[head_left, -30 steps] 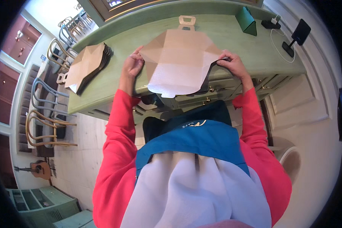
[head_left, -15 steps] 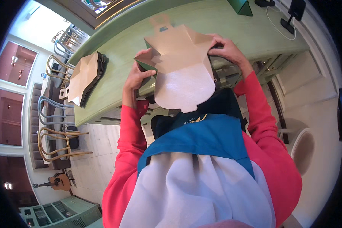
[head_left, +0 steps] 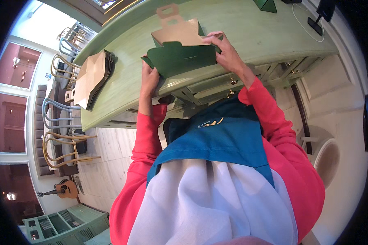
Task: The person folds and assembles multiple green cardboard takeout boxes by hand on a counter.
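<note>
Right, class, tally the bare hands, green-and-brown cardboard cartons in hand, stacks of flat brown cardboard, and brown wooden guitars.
Bare left hand and bare right hand: 2
Green-and-brown cardboard carton: 1
Stack of flat brown cardboard: 1
Brown wooden guitar: 1
Total: 5

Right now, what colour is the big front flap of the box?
The front flap is dark green, seen best in the head view.

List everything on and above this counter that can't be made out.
All in the head view:
Carton: lower interior hidden behind its raised green flap.
Left grip: fingers partly hidden by the carton.
Stacked brown blanks: layered too tightly to count.
Green triangular object: cut off by the upper edge.
</note>
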### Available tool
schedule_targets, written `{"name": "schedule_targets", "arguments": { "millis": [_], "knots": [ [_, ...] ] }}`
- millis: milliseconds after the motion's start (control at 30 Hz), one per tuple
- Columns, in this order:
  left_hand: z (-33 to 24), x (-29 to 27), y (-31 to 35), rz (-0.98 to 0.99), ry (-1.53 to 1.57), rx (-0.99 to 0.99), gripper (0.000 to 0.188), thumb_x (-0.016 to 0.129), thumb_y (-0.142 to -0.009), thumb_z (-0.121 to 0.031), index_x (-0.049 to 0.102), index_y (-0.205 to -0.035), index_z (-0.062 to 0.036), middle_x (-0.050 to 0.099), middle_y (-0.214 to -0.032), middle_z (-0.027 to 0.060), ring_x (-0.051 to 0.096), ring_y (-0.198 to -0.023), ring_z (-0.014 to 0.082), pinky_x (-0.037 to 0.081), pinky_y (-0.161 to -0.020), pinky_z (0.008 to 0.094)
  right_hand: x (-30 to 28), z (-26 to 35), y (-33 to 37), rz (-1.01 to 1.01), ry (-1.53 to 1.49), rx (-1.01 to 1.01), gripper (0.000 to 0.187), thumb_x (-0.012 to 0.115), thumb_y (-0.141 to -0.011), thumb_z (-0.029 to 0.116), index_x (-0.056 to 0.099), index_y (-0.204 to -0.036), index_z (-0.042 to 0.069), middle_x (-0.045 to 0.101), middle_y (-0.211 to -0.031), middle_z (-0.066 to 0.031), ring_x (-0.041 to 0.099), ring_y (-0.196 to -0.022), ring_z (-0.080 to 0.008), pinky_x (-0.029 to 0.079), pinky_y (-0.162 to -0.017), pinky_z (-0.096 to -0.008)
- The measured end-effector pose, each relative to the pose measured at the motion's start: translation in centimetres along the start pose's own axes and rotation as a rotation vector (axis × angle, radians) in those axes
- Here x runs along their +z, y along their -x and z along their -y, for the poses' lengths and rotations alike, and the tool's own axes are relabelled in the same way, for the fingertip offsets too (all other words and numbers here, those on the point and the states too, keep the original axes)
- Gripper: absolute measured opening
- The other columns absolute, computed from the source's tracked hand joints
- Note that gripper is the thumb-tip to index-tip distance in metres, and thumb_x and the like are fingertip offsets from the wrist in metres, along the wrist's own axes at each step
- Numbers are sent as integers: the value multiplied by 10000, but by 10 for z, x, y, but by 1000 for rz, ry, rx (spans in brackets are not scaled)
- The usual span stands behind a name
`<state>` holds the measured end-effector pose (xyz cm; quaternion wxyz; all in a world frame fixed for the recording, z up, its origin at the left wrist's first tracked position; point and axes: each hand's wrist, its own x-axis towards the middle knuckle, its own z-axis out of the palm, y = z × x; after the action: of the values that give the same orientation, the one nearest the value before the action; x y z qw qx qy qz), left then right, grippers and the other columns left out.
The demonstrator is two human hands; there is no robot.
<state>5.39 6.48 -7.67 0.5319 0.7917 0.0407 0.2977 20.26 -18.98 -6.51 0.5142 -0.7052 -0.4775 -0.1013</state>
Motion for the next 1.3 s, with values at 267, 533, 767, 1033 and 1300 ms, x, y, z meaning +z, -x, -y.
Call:
{"name": "schedule_targets", "arguments": {
  "millis": [267, 533, 767, 1033, 1300],
  "knots": [
    [-19, 3, 8, -166, 90, -181, 201, 468, -905, -49, 505, -1097, -2, 579, -1021, 88, 550, -923, 170, 446, -816, 298, -39, 25, 7, 473, -271, -40, 822, 775, -646, 165, 407, -1382, 182, 274, -1467, -86, 274, -1343, -247, 234, -1100, -378],
    [-40, 13, 8, -86, 741, -420, 501, 350, -970, -478, 543, -1120, -41, 596, -985, 77, 574, -876, 169, 483, -795, 307, -15, 34, 10, 285, -175, -2, 765, 803, -663, 212, 452, -1336, 114, 412, -1362, -125, 364, -1278, -249, 273, -1073, -375],
    [-37, 29, -4, -489, 825, -455, 358, 424, -925, -288, 596, -1108, -33, 625, -891, 69, 590, -793, 171, 500, -754, 310, 6, 16, 9, 105, -372, 211, 483, 754, -759, 199, 560, -1157, 6, 527, -1181, -104, 508, -1080, -210, 408, -931, -334],
    [-50, 55, -6, -394, 354, -175, 713, 496, -802, 87, 269, -1437, -145, 587, -958, 109, 598, -787, 176, 506, -694, 311, -3, 33, 8, 57, -616, 349, 463, 780, -725, 227, 604, -1105, 30, 559, -1142, -116, 481, -1112, -252, 376, -970, -371],
    [-32, 53, 6, -403, 384, -104, 558, 448, -775, 61, 392, -1324, -22, 554, -952, 54, 524, -845, 88, 416, -700, 234, 2, 34, 7, -13, -473, 260, 536, 783, -697, 277, 589, -1134, 36, 565, -1173, -145, 455, -1141, -298, 336, -1013, -411]
  ]
}}
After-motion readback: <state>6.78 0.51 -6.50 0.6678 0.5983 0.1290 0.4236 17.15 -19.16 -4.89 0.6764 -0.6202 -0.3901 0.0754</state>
